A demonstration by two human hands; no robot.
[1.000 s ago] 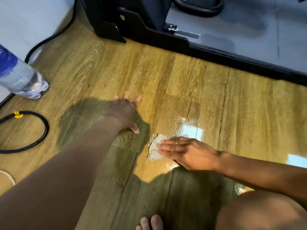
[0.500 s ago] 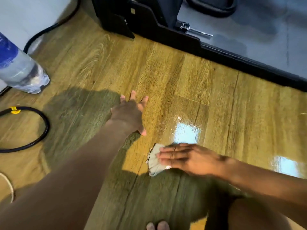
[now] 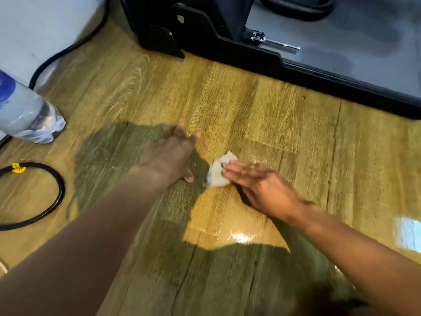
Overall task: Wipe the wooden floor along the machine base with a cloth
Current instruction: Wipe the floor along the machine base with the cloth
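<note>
A small white cloth point(image 3: 219, 171) lies on the wooden floor point(image 3: 284, 124) in the middle of the head view. My right hand point(image 3: 262, 188) presses flat on its right part, fingers stretched out over it. My left hand point(image 3: 170, 156) rests palm down on the floor just left of the cloth, fingers spread, holding nothing. The black machine base point(image 3: 239, 55) runs along the top, from upper middle down to the right edge. The floor shines wet below the cloth.
A plastic water bottle point(image 3: 25, 115) stands at the left edge. A coiled black cable point(image 3: 57, 197) with a yellow tie lies lower left, and another black cable point(image 3: 68, 49) runs along the white wall. A metal pin point(image 3: 273, 43) sticks out from the machine.
My right hand has slid the cloth up and away from me, towards the machine base, close beside my left hand. My left hand stays planted on the floor.
</note>
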